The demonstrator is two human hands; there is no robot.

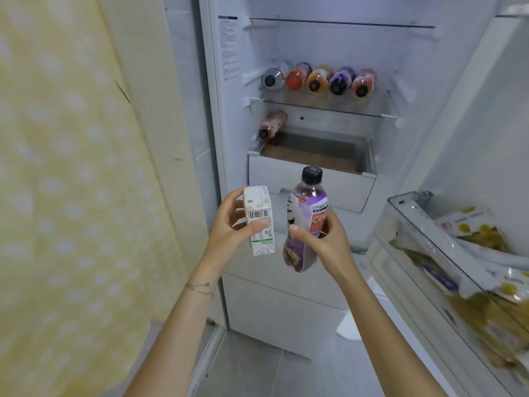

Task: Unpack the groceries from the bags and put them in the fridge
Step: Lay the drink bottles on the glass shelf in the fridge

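Left hand on carton, right hand bottle (purple)

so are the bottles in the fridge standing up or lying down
Lying down. The five bottles on the glass shelf rest on their sides, caps facing out; the pink bottle below lies likewise.

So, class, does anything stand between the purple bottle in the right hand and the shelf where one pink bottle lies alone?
Nothing visible does. The door is open; the way from the purple bottle in the right hand to that shelf is free, with room beside the pink bottle.
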